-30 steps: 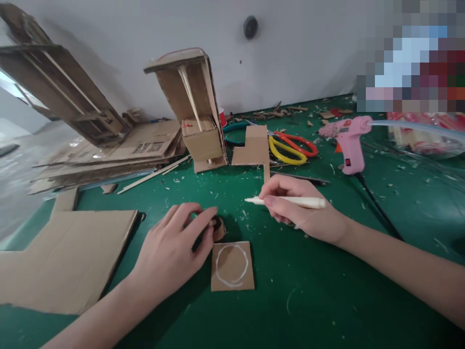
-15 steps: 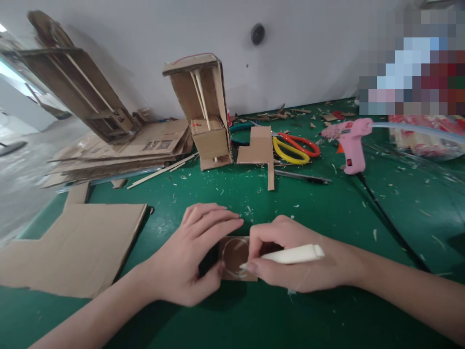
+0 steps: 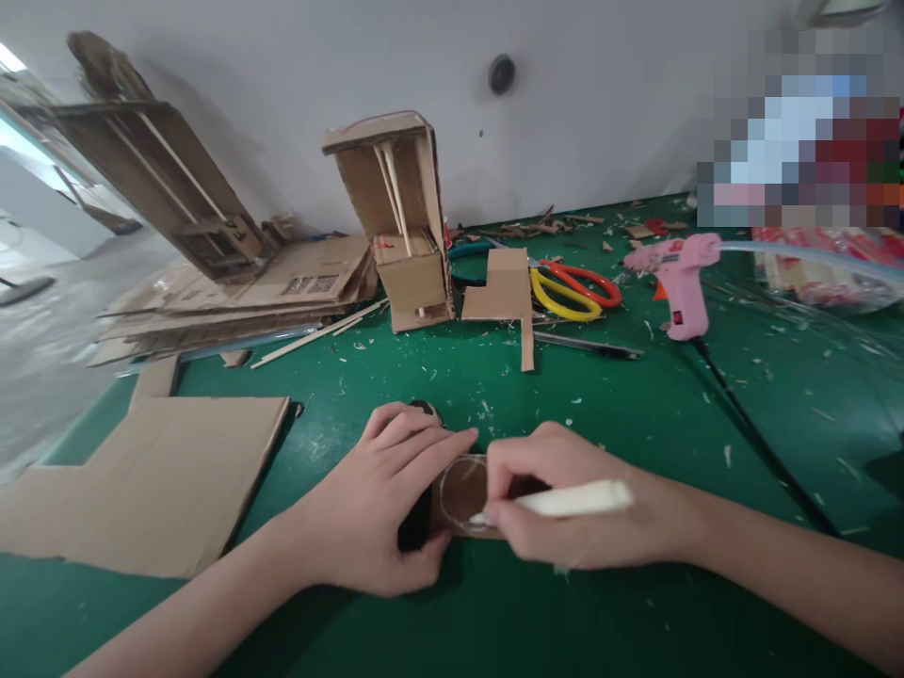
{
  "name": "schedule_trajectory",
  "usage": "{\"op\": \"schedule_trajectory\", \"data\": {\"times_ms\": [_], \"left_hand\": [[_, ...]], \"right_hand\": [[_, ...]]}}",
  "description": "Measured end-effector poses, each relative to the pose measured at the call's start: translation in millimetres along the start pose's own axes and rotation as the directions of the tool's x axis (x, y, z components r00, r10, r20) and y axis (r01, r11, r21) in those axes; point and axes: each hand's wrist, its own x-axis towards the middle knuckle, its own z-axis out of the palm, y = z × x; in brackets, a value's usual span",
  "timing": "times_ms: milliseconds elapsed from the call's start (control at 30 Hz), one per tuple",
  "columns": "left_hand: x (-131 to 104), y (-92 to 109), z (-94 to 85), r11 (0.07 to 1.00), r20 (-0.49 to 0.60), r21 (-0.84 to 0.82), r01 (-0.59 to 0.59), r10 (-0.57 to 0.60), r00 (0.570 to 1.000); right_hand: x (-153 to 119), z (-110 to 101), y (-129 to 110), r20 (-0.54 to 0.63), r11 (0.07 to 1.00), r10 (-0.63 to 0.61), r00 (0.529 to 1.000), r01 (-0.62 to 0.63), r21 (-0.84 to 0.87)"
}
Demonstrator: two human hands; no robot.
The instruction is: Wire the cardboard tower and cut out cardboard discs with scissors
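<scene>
In my right hand (image 3: 565, 504) is a white marker pen (image 3: 575, 499), its tip on a small cardboard piece (image 3: 464, 494) that bears a white drawn circle. My left hand (image 3: 378, 504) steadies this piece at its left side, index finger at the far edge and thumb at the near edge. Behind the left fingers shows a dark thing with a rounded edge (image 3: 427, 411), mostly hidden by the hand. The right fingers cover the right part of the cardboard piece.
Farther back stand a cardboard model (image 3: 406, 226), an L-shaped cardboard cutout (image 3: 503, 284), scissors (image 3: 573, 290) and a pink glue gun (image 3: 685, 278) with its black cord. A large cardboard sheet (image 3: 162, 480) lies left, near stacked cardboard (image 3: 282, 282). Scraps litter the green table (image 3: 367, 372).
The cardboard piece has shifted slightly right, and its circle now shows a fuller outline. The dark rounded thing has come into view behind my left fingers. The marker stays in my right hand.
</scene>
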Motion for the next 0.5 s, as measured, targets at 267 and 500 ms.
{"op": "schedule_trajectory", "data": {"times_ms": [267,500], "left_hand": [[-7.2,-4.8,10.7,0.991,-0.201,0.108,0.078,-0.056,0.978],[-7.8,-9.0,13.8,0.973,-0.255,-0.134,0.187,-0.216,0.942]], "right_hand": [[2.8,-40.4,20.1,-0.45,0.959,-0.139,0.882,0.006,-0.285],[4.0,-55.7,36.5,0.075,0.405,-0.365,0.928,0.231,-0.885]]}}
